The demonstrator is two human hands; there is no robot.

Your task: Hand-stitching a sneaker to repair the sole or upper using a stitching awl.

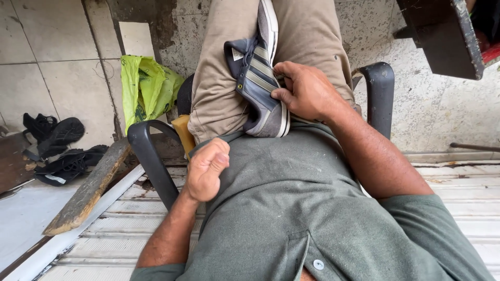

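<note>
A grey sneaker (259, 83) with pale stripes and a white sole lies on its side between my thighs, on my beige trousers (221, 67). My right hand (304, 91) presses on the sneaker's side, fingers curled against it near the sole. My left hand (207, 169) is a closed fist held over my green shirt, just left of my belly, and nothing shows in it. I sit in a black armchair (148, 151).
A yellow-green plastic bag (146, 88) leans against the tiled wall at left. Black sandals (54, 138) lie on the floor further left. A wooden plank (88, 190) rests beside the chair. A dark metal box (442, 36) hangs at top right.
</note>
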